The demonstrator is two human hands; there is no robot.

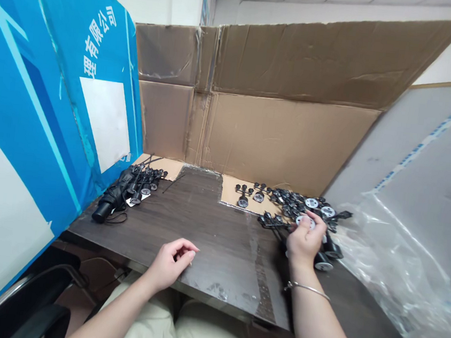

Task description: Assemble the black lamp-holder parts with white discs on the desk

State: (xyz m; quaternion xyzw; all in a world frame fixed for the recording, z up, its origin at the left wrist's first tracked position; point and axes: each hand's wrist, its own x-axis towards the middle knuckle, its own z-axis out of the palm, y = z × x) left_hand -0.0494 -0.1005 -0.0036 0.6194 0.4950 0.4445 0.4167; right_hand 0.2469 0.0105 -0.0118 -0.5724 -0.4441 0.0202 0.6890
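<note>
Over the pile of black parts [281, 197] at the table's right side is my right hand [305, 242]. Its fingers are closed at a black part with a round pale disc [303, 220]; the palm hides most of this part. More black pieces with round pale ends [323, 265] lie beside and below that hand. My left hand [171, 263] rests near the table's front edge, its fingers curled together. A tiny pale tip shows under its fingers, too small to name. Two separate black pieces [243, 197] [260, 193] stand on cardboard left of the pile.
On the left of the dark wooden table [200, 215] lie a folded black umbrella [111, 200] and a cluster of black parts [145, 182]. Cardboard [285, 137] walls the back, a blue panel [68, 93] the left. Clear plastic sheeting [397, 257] hangs at the right edge.
</note>
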